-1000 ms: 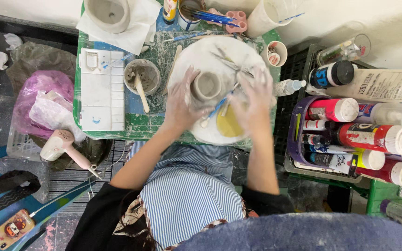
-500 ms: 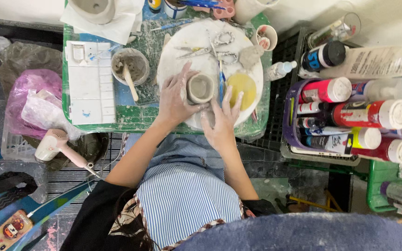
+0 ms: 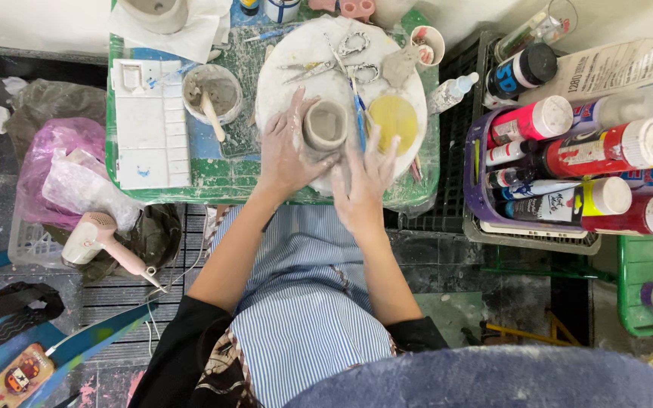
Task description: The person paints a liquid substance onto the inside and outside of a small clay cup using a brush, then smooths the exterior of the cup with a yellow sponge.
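A small grey clay pot (image 3: 325,125) stands open-topped on a round white board (image 3: 289,68) on a green, paint-smeared table (image 3: 213,185). My left hand (image 3: 285,151) cups the pot's left side, with fingers and thumb wrapped against its wall. My right hand (image 3: 364,177) lies just below and to the right of the pot. Its clay-smeared fingers are spread, and the fingertips sit on the board near the pot's base. A blue-handled tool (image 3: 358,113) lies on the board to the right of the pot.
On the board are scissors (image 3: 353,45) and a yellow round sponge (image 3: 393,119). A bowl of grey slip with a stick (image 3: 211,91) and a white palette (image 3: 141,125) sit to the left. Paint bottles fill a purple tray (image 3: 485,204) on the right. A hair dryer (image 3: 100,238) lies lower left.
My right hand has come off the pot's far right side and dropped toward the near edge of the board. My left hand has stayed on the pot.
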